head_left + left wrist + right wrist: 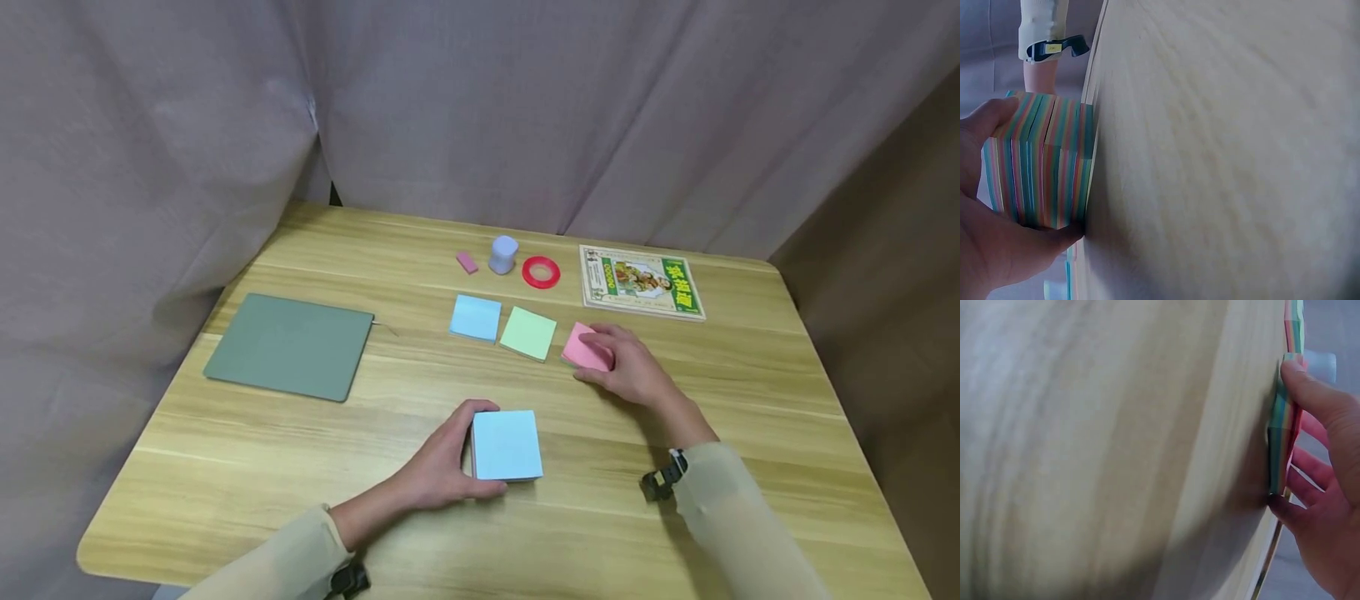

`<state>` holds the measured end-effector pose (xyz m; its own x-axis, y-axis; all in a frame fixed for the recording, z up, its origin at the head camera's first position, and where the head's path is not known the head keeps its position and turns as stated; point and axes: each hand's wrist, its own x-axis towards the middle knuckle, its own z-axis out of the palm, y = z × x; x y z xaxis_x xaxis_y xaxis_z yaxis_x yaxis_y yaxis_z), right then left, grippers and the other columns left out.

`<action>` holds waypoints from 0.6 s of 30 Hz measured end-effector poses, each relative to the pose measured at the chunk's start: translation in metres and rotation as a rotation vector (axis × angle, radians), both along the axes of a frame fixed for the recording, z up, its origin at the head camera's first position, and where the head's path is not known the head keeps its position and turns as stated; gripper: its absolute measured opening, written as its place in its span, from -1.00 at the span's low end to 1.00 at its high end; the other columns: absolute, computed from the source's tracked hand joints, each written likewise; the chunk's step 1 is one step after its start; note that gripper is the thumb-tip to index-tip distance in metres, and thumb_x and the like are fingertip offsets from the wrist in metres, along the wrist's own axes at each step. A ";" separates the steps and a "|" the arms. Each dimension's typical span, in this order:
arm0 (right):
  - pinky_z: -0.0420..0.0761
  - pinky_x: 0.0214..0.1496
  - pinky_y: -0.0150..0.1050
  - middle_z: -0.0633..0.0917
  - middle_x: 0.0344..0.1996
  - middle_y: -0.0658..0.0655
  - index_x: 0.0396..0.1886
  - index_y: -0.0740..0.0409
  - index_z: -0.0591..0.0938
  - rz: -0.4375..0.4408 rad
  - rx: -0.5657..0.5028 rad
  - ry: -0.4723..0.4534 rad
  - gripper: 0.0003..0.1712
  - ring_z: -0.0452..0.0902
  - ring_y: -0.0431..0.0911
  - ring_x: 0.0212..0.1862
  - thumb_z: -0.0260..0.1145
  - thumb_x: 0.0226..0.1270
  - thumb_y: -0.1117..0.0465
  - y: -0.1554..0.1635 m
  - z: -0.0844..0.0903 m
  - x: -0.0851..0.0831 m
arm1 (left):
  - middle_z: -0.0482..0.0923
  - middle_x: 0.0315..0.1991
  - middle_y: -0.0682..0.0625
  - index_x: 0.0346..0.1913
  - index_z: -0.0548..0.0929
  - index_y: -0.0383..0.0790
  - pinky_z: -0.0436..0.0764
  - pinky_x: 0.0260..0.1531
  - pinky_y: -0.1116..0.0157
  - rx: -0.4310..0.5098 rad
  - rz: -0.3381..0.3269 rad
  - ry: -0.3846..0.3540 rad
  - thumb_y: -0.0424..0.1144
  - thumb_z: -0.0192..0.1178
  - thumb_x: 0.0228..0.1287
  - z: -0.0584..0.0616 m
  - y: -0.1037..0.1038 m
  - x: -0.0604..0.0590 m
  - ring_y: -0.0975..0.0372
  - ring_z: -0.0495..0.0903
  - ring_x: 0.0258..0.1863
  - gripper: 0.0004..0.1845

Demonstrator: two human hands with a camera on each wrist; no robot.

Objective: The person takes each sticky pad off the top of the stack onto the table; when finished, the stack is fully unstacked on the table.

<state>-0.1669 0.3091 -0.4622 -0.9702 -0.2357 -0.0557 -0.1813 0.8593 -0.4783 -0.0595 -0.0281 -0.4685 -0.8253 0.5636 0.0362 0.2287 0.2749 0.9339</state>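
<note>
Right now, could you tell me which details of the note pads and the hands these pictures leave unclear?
- Pink pad, head view: the right hand covers its near right part.
- Thick pad, head view: its left side is hidden by the left hand.
- Booklet, head view: print too small to read.
- Right wrist view: blurred table fills most of the frame.
</note>
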 end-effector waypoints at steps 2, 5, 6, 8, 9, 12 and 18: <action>0.23 0.30 0.27 0.30 0.40 0.29 0.31 0.19 0.51 0.006 0.007 -0.021 -0.18 0.15 0.28 0.38 0.53 0.10 -0.06 -0.001 0.002 0.001 | 0.41 0.10 0.16 0.32 0.24 0.07 0.40 0.12 0.16 -0.003 0.000 0.004 -0.18 0.60 -0.15 0.000 0.000 0.000 0.25 0.43 0.03 -0.05; 0.21 0.30 0.29 0.25 0.42 0.32 0.35 0.22 0.46 0.019 0.037 -0.052 -0.14 0.10 0.29 0.40 0.51 0.12 -0.08 -0.003 0.008 0.003 | 0.40 0.11 0.15 0.32 0.24 0.05 0.39 0.14 0.17 -0.012 -0.001 0.018 -0.22 0.60 -0.16 0.000 0.000 0.001 0.24 0.42 0.04 -0.04; 0.21 0.30 0.29 0.24 0.43 0.32 0.36 0.22 0.44 0.024 0.050 -0.058 -0.13 0.08 0.29 0.41 0.50 0.13 -0.09 -0.005 0.011 0.004 | 0.40 0.11 0.14 0.33 0.23 0.04 0.39 0.14 0.17 -0.015 -0.003 0.022 -0.23 0.60 -0.16 0.000 0.000 0.001 0.24 0.42 0.05 -0.03; 0.21 0.29 0.32 0.21 0.44 0.32 0.39 0.20 0.41 0.040 0.073 -0.053 -0.10 0.06 0.29 0.42 0.49 0.14 -0.10 -0.010 0.018 0.007 | 0.40 0.12 0.14 0.33 0.23 0.02 0.38 0.16 0.17 -0.021 -0.007 0.024 -0.25 0.60 -0.17 0.001 0.000 0.001 0.24 0.42 0.06 -0.02; 0.23 0.28 0.32 0.20 0.45 0.32 0.39 0.19 0.41 0.050 0.074 -0.045 -0.11 0.08 0.29 0.41 0.49 0.14 -0.10 -0.013 0.022 0.009 | 0.40 0.12 0.14 0.33 0.22 0.02 0.38 0.16 0.17 -0.024 -0.008 0.025 -0.25 0.60 -0.17 0.001 -0.001 0.001 0.25 0.41 0.06 -0.02; 0.27 0.26 0.30 0.23 0.44 0.28 0.37 0.13 0.45 0.095 0.046 -0.005 -0.16 0.12 0.25 0.40 0.48 0.15 -0.10 -0.030 0.038 0.019 | 0.39 0.13 0.15 0.35 0.22 0.01 0.37 0.18 0.17 -0.029 -0.011 0.022 -0.25 0.60 -0.17 0.001 -0.001 0.001 0.26 0.41 0.08 -0.01; 0.26 0.33 0.17 0.32 0.42 0.12 0.35 -0.01 0.49 0.282 -0.016 0.025 -0.24 0.15 0.08 0.43 0.39 0.21 -0.20 -0.072 0.070 0.055 | 0.39 0.15 0.12 0.36 0.21 -0.04 0.37 0.18 0.15 -0.037 -0.012 0.013 -0.23 0.60 -0.17 0.001 -0.001 0.000 0.25 0.41 0.10 0.01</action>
